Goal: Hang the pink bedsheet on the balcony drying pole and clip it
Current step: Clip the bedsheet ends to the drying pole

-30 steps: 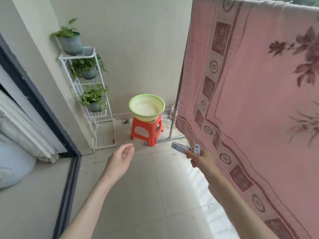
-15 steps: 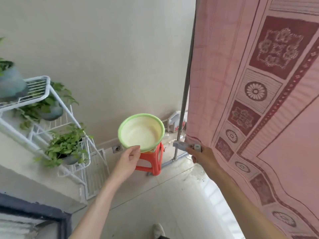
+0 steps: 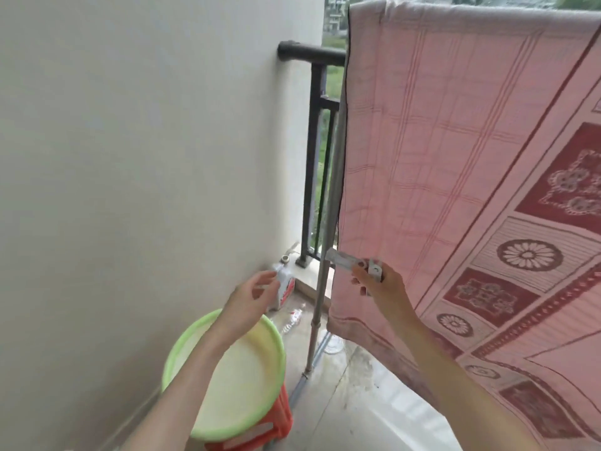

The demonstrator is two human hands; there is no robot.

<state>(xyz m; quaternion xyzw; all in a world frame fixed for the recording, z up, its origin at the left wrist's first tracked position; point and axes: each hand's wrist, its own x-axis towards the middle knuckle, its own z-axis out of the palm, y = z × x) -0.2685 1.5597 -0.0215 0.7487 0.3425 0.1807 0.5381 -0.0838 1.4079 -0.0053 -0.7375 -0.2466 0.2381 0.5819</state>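
Observation:
The pink bedsheet with dark red patterned borders hangs draped over the drying pole at the top right, its left edge running down beside the rack's grey upright. My right hand is closed around pale grey clothes clips, held just in front of the sheet's lower left edge. My left hand hovers to the left with fingers apart and nothing in it, above the basin.
A green-rimmed basin sits on an orange stool at the bottom centre. A white bottle stands in the corner by the cream wall. A black balcony railing runs behind the rack upright. Wet tile floor lies below.
The view has tilted up and moved closer to the corner, so the basin is now below my hands. Both hands have risen, the right still holding the clips by the sheet's edge.

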